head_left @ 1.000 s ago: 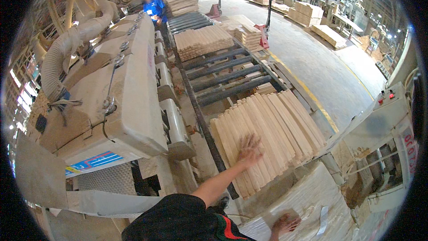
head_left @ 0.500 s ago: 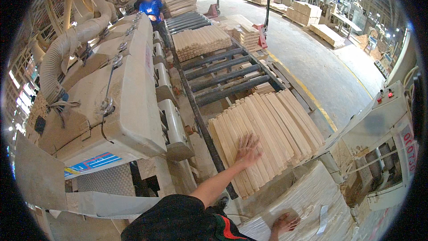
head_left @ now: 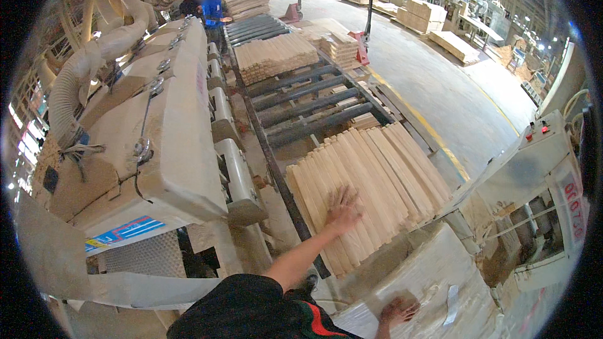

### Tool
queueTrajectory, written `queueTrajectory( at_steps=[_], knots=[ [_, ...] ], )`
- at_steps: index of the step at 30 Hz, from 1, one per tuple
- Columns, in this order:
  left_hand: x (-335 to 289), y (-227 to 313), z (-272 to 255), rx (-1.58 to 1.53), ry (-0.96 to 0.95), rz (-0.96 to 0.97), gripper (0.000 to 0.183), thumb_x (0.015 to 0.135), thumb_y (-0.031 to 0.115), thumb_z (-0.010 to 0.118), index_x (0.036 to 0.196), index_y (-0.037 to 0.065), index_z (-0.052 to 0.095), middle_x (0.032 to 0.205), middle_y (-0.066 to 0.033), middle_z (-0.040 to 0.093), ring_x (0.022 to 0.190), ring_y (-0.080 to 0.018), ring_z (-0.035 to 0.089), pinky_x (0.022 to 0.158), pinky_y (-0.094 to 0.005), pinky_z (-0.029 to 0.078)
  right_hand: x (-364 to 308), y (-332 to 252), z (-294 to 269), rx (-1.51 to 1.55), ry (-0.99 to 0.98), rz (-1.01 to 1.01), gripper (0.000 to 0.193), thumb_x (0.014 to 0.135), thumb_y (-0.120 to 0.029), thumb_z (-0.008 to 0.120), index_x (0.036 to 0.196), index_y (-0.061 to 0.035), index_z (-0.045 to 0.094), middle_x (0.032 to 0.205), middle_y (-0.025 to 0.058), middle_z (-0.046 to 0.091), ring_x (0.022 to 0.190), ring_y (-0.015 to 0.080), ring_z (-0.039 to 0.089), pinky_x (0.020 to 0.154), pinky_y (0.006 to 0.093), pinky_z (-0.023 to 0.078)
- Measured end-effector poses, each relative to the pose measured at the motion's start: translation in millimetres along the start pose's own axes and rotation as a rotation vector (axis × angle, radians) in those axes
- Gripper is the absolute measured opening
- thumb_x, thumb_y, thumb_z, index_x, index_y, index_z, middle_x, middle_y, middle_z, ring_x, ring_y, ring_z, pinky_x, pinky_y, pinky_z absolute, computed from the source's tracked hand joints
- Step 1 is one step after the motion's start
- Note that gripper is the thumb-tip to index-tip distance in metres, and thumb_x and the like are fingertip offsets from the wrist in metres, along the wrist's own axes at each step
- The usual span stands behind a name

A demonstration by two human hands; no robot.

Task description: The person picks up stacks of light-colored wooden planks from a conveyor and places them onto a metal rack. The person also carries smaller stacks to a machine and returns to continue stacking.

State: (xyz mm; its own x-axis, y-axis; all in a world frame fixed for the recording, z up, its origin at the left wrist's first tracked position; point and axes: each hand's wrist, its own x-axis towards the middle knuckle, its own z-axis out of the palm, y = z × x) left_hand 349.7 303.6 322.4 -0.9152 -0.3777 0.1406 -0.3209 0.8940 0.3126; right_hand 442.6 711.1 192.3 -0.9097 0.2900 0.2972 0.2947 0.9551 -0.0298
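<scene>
My left hand (head_left: 344,210) lies flat with spread fingers on a stack of pale wooden strips (head_left: 383,182). The strips lie side by side, their near ends uneven, across the near end of a roller conveyor (head_left: 320,127). Lower and to the right, my right hand (head_left: 399,309) rests on a pale, film-like covered surface (head_left: 433,276), fingers apart and slightly bent. Neither hand is closed round anything. A small white slip (head_left: 451,304) lies on that surface beside my right hand.
A large dusty machine (head_left: 157,150) with a ribbed hose (head_left: 66,97) stands along the left. Another wood stack (head_left: 276,56) sits farther up the conveyor, near a person in blue (head_left: 212,9). A control box (head_left: 534,157) stands right; a pallet jack (head_left: 364,31) is beyond.
The whole view has shifted slightly, moving the scene a little to the left. My left hand stays on the strips and my right hand on the covered surface. The person in blue has turned somewhat.
</scene>
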Motion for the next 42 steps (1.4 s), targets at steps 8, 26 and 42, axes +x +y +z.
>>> queueTrajectory(
  at_steps=[8,26,42],
  knots=[
    [0,0,-4,0.005,-0.043,-0.011,0.07,0.088,0.051,0.046,0.146,0.017,0.024,0.153,-0.0165,0.012,0.142,-0.0312,0.006,0.114,-0.0494,0.0,0,-1,-2,-0.013,-0.005,0.015,0.064,0.092,-0.048,0.045,0.14,-0.0072,0.033,0.145,0.0176,0.03,0.132,0.0342,0.031,0.104,0.0485,0.028],
    [0,-4,6,-0.003,-0.029,-0.006,0.076,0.087,0.053,0.046,0.148,0.018,0.017,0.153,-0.017,0.011,0.142,-0.0305,0.006,0.113,-0.0508,-0.002,4,-18,-36,0.01,-0.049,0.057,0.06,0.09,-0.044,0.047,0.135,-0.0061,0.037,0.141,0.0185,0.036,0.128,0.0344,0.035,0.102,0.047,0.029],
    [3,-3,6,0.06,-0.016,-0.033,0.075,0.084,0.051,0.052,0.145,0.018,0.025,0.152,-0.0146,0.015,0.141,-0.0313,0.008,0.113,-0.0511,-0.002,-2,-10,-22,0.14,-0.051,0.03,0.06,0.088,-0.042,0.052,0.136,-0.0082,0.039,0.144,0.0183,0.031,0.133,0.0373,0.027,0.106,0.0507,0.023]
  ],
)
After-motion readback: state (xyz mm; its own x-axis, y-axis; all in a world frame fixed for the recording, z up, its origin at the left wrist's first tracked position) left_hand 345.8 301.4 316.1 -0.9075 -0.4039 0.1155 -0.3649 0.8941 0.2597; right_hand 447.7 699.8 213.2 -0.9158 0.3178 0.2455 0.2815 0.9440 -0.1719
